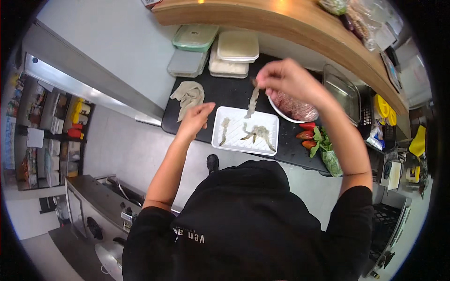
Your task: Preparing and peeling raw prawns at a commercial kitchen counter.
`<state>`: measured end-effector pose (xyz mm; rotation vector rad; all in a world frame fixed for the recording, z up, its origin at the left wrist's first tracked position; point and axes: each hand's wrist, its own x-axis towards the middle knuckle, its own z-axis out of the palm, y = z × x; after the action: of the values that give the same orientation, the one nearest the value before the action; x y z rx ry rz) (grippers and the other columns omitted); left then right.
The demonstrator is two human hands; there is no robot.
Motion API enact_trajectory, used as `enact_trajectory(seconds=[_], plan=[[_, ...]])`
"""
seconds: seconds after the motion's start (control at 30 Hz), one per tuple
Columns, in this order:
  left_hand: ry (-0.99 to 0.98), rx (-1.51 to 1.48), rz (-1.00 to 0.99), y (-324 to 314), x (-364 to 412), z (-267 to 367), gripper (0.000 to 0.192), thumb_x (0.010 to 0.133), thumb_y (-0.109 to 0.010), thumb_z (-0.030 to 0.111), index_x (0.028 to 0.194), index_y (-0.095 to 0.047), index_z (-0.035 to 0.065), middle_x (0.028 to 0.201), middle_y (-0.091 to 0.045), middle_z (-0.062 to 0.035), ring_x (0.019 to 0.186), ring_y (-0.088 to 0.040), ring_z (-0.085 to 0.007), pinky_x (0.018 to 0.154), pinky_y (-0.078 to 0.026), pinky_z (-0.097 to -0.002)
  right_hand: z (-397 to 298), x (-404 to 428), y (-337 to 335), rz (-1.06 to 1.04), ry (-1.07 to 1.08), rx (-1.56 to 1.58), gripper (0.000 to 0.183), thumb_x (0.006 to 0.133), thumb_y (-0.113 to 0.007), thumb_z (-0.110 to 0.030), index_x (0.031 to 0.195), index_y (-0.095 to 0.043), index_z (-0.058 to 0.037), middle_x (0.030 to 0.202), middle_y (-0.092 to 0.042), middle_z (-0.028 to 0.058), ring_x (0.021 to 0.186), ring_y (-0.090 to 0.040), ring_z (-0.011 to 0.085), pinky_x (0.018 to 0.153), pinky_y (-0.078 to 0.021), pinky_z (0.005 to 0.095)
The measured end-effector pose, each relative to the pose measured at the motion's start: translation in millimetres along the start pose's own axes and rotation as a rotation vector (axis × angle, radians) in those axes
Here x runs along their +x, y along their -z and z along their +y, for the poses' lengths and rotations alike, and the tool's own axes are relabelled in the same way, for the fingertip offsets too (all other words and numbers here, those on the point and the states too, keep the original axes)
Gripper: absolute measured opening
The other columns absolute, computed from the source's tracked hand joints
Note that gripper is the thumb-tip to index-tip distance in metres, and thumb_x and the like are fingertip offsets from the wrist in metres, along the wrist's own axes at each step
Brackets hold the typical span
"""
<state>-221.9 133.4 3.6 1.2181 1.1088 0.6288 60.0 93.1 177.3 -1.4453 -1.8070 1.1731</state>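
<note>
My right hand [281,79] pinches a raw shrimp [252,102] by one end, and it hangs down over the far edge of a white foam tray [215,128]. Inside the tray, one shrimp [224,131] lies along the left side and several more [260,135] are clumped at the right. My left hand [197,119] is just left of the tray, its fingers partly curled with the index finger pointing forward, holding nothing. Behind it, a crumpled beige cloth [190,95] rests on the black worktop [225,89].
Lidded plastic containers [232,52] are stacked at the back. Right of the tray are a white bowl of plastic-wrapped ground meat [293,107], red peppers [306,135], leafy greens [325,147] and a clear container [341,93]. A wooden shelf [267,17] curves above the worktop.
</note>
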Motion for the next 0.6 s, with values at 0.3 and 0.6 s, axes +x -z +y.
enact_trajectory(seconds=[0.3,0.6], plan=[[0.258,0.122,0.178,23.8,-44.5,-118.1,0.043,0.088,-0.067,0.034,0.109,-0.066,-0.0037,0.063,-0.048,0.0046,0.051,-0.043,-0.0056,0.046,-0.040,-0.0228,197.0,57.9,-140.7,0.160,0.147,-0.195,0.010,0.082,-0.061,-0.005,0.089,-0.067,0.0004,0.089,-0.064,0.0143,0.075,-0.066,0.0263,0.070,-0.0544,0.0338],[0.014,0.681,0.071,5.9,-41.6,-165.9,0.030,0.085,-0.066,0.026,0.103,-0.070,0.0028,0.095,-0.067,-0.0209,0.080,-0.067,-0.0312,0.073,-0.053,-0.0373,298.9,-0.3,-249.0,-0.087,0.332,-0.583,0.023,0.079,-0.055,-0.006,0.101,-0.061,-0.0022,0.097,-0.057,0.0097,0.093,-0.060,0.0262,0.078,-0.0521,0.0355]])
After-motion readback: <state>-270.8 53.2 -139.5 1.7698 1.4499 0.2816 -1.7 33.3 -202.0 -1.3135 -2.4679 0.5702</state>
